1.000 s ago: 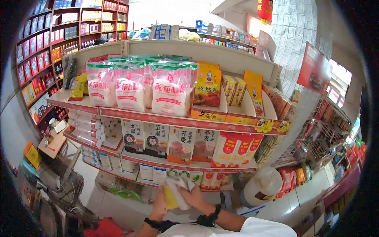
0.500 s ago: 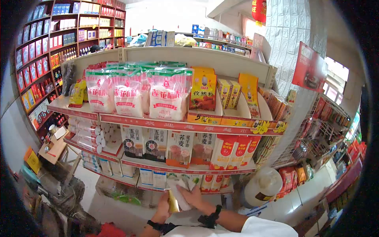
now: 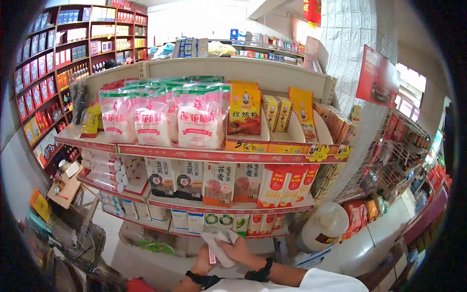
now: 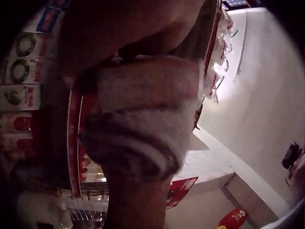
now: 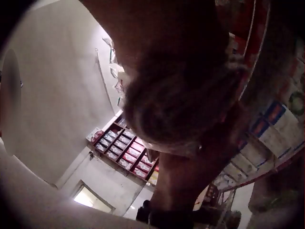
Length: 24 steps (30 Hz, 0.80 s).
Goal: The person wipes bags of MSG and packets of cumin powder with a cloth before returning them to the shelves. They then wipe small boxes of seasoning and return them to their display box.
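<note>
Low in front of the shelf, my left hand grips a small flat packet, of which a pinkish-white edge shows. A greyish-white cloth covers the rest of it. My right hand holds this cloth against the packet, fingers bent over it. In the left wrist view the cloth shows dark stripes and hangs in folds between the two hands. The right wrist view is dark, with the bunched cloth below my right hand.
The shelf unit carries white seasoning bags, yellow spice packs and noodle packs. A large white jug stands at right, near a wire rack. At left is a small wooden table.
The packet has turned in my left hand: its yellow face showed before, now a pinkish-white edge. The cloth has shifted over it with my right hand. The view has swung slightly.
</note>
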Each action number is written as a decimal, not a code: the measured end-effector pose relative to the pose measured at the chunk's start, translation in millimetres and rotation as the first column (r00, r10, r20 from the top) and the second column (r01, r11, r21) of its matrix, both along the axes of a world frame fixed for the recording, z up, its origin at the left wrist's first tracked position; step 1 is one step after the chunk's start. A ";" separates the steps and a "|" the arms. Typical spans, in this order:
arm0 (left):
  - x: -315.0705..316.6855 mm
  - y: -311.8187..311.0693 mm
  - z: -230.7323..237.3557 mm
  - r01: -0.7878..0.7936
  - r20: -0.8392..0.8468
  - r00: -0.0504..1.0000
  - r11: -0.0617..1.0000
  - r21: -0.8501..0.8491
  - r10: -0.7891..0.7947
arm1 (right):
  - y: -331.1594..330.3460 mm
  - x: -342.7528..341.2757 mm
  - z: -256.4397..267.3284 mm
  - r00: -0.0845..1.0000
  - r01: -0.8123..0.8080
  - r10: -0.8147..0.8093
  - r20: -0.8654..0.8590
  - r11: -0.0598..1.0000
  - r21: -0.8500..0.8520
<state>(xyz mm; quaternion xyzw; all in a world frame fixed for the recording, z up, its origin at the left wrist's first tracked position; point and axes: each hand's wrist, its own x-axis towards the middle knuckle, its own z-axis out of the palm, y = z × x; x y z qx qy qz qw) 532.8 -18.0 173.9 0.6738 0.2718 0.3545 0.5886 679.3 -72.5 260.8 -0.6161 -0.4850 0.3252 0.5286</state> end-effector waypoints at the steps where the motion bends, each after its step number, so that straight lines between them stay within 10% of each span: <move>1: 2.3 -4.0 13.0 -0.007 0.171 0.983 0.947 -0.322 0.065 | -5.0 -6.7 10.4 0.988 -0.010 0.023 -0.152 0.996 0.085; 2: 5.1 -9.9 34.3 0.046 0.308 0.934 0.792 -0.609 0.183 | -13.9 -5.2 32.2 0.989 -0.004 0.016 -0.150 0.997 0.079; 3: 3.5 -18.1 77.2 -0.131 0.148 0.979 0.990 -0.051 0.137 | -21.9 0.8 61.2 0.989 -0.136 0.143 0.040 0.982 -0.131; 4: 3.6 -13.7 72.7 -0.126 0.156 0.979 0.991 -0.053 0.133 | -24.8 6.6 76.5 0.934 -0.216 0.299 0.198 0.910 -0.354; 5: -0.8 -5.0 64.5 0.018 0.419 0.887 0.891 -0.453 0.195 | -13.5 17.7 -47.2 0.971 -0.100 0.166 0.174 0.936 -0.336; 7: -1.2 2.3 75.0 0.477 0.676 0.597 0.487 -0.731 0.431 | -24.2 24.7 -51.0 0.966 -0.163 0.201 0.161 0.961 -0.221; 11: 4.4 -6.8 59.5 0.425 0.627 0.728 0.535 -0.730 0.277 | -41.4 15.6 33.9 0.993 -0.108 0.115 0.041 0.984 -0.140; 13: 4.7 -0.5 -23.9 0.784 0.786 0.580 0.117 -0.610 0.216 | -39.3 17.1 45.3 0.996 -0.041 0.027 -0.080 0.984 -0.173; 16: 15.6 -18.7 62.0 0.507 0.561 0.810 0.274 -0.817 0.172 | -20.2 33.9 22.6 0.977 0.208 -0.209 0.034 0.977 0.038; 19: 29.4 -12.9 56.3 0.350 0.491 0.803 0.401 -0.847 0.337 | -28.0 40.2 9.5 0.987 0.151 -0.145 0.075 0.985 -0.082; 22: 26.6 7.0 38.1 0.272 0.540 0.753 0.570 -0.775 0.375 | -48.2 38.4 -11.4 0.971 -0.050 0.015 0.239 0.988 0.143; 24: 23.6 24.4 26.1 0.306 0.655 0.681 0.685 -0.661 0.327 | -56.3 53.2 -24.3 0.843 -0.462 0.445 0.304 0.887 -0.016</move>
